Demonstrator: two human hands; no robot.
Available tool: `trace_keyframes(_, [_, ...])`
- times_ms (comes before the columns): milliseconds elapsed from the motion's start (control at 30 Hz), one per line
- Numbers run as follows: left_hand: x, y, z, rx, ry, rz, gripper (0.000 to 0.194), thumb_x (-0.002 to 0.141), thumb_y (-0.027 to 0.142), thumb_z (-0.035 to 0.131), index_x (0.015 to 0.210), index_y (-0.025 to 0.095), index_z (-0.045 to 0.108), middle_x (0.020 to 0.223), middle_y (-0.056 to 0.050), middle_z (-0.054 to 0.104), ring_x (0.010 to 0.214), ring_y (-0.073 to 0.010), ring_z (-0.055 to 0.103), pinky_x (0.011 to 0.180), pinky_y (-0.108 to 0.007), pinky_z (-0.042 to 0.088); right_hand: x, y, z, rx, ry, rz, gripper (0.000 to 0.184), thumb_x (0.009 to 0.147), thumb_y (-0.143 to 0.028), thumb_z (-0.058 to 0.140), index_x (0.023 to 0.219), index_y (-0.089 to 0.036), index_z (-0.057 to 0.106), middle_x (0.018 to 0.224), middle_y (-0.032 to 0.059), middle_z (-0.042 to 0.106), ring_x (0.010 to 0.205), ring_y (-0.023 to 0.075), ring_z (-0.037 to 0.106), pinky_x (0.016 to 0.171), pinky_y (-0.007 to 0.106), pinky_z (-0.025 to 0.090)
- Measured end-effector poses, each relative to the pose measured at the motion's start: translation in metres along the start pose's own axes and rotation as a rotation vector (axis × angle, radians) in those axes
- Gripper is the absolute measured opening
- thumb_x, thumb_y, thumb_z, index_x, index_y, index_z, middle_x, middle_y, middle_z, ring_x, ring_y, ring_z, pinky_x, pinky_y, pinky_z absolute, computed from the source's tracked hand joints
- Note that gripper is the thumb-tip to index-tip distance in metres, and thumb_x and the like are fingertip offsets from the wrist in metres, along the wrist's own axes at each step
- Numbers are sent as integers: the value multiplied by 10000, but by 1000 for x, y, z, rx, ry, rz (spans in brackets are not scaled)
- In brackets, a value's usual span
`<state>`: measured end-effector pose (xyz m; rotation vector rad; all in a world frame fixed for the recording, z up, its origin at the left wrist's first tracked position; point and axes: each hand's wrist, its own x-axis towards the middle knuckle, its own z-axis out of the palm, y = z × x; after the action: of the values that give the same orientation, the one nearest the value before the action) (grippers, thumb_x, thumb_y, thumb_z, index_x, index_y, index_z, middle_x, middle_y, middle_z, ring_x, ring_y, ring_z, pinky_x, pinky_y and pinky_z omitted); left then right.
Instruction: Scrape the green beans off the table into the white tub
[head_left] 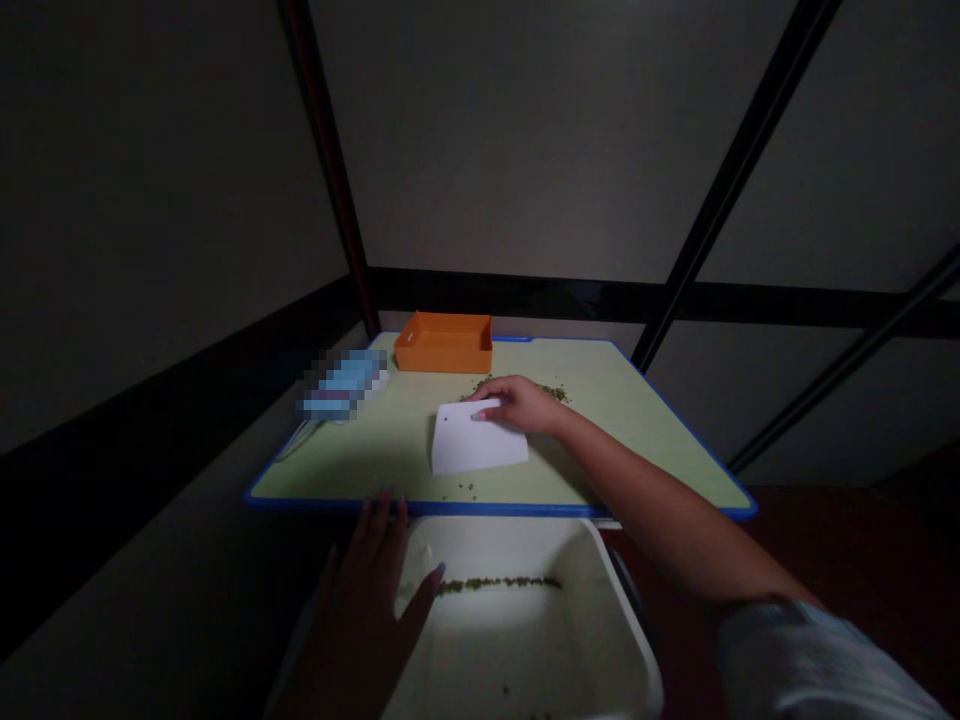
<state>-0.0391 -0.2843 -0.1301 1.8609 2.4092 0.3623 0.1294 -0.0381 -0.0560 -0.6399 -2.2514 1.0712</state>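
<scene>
My right hand [517, 402] pinches the top edge of a white card or plastic sheet [480, 445] over the middle of the table. Beyond that hand lies a spread of small greenish grains [556, 392], partly hidden by my fingers. A few loose grains [468, 488] sit near the table's front edge. My left hand [375, 570], fingers spread, is at the left rim of a white tub [517, 660] just below the table edge. Inside the tub, a line of the same grains runs along its far side. Shadow makes the left hand's contact with the tub hard to judge.
The pale green table [637, 430] has a blue rim. An orange open box [442, 358] stands at its back left. A blurred-out blue and white item [343, 385] with a white cord lies at the left edge. Dark-framed wall panels surround the table.
</scene>
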Motion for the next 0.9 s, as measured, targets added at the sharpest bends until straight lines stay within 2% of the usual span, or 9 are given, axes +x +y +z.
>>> trace_keyframes(333, [-2,-5,7,35,65,33,707,859,577,338,1449,188,306,1569,-105,243,1460,-295,216,1128,-596,299,-8,10,1,63,23,-27,243,718,-218,729,952,-150,733,978,83,729,883,167,640,839,328,472])
trace_keyframes(500, [-3,-5,5,28,56,52,720,865,596,315,1457,188,285,1568,-98,255,1465,-270,206,1150,-558,284,-8,3,-4,73,9,-49,242,726,-242,716,951,-157,735,993,83,730,885,168,641,818,312,465])
trace_keyframes(700, [-2,1,-3,8,2,34,725,855,590,339,1452,181,300,1569,-101,248,1466,-289,191,1146,-583,278,5,-21,-7,45,-131,-145,206,709,-261,722,878,-146,701,855,30,687,773,133,588,719,257,432])
trace_keyframes(800, [-1,2,-5,9,-11,27,720,856,584,338,1449,177,308,1573,-97,237,1469,-282,183,1150,-576,273,18,-31,-2,1,-207,-136,213,703,-284,725,846,-136,669,722,-13,611,651,100,511,605,219,367])
trace_keyframes(900, [-2,1,-2,11,-11,23,711,862,577,330,1450,177,305,1574,-93,239,1471,-273,181,1151,-572,272,30,-35,4,-32,-280,-103,226,701,-289,724,849,-131,658,662,-37,555,599,88,459,562,209,322])
